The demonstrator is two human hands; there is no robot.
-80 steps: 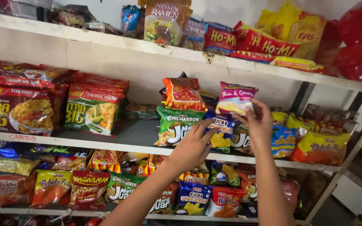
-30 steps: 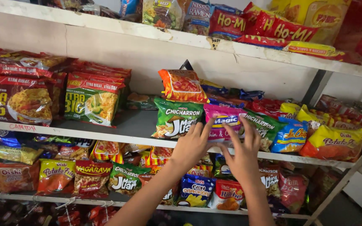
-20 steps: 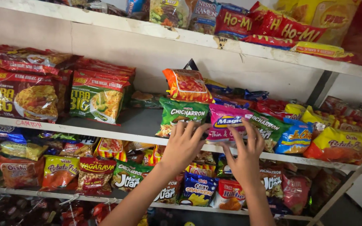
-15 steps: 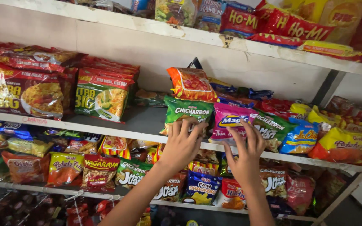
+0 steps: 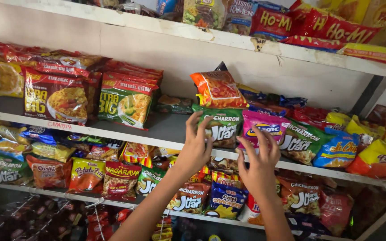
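Hands open, fingers spread: left hand (image 5: 196, 149) touching green bag (image 5: 222, 126), right hand (image 5: 259, 163) under pink bag (image 5: 264, 129) at shelf edge (image 5: 112, 135).

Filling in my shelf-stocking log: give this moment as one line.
left hand: open, at green snack bag | right hand: open, below pink snack bag | both bags on white middle shelf

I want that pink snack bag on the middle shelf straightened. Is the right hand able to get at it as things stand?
Probably yes: the right hand is raised just in front of the pink snack bag, fingers spread, with nothing between them.
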